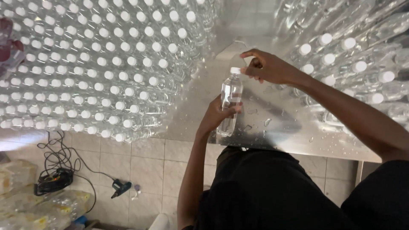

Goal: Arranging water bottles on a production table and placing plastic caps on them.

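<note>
Gripping a clear bottle (pixel 229 104), left hand (pixel 217 113); right hand (pixel 266 67) pinches (above cap) plastic film (pixel 237 59).

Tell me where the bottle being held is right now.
Centre of the head view: the clear bottle is gripped in the left hand, above the wet metal table, right hand at its cap.

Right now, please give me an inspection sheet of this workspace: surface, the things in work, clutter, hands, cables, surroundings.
Surface: metal table, wet, with water droplets.
Job's things: clear bottle with white cap, upright.
Clutter: capped bottles in rows on the left, more lying on the right.
Hands: left hand grips the bottle's body; right hand is at the cap.
Cables: black cables on the tiled floor.
Surroundings: wrapped bottle packs on the floor at lower left.
</note>
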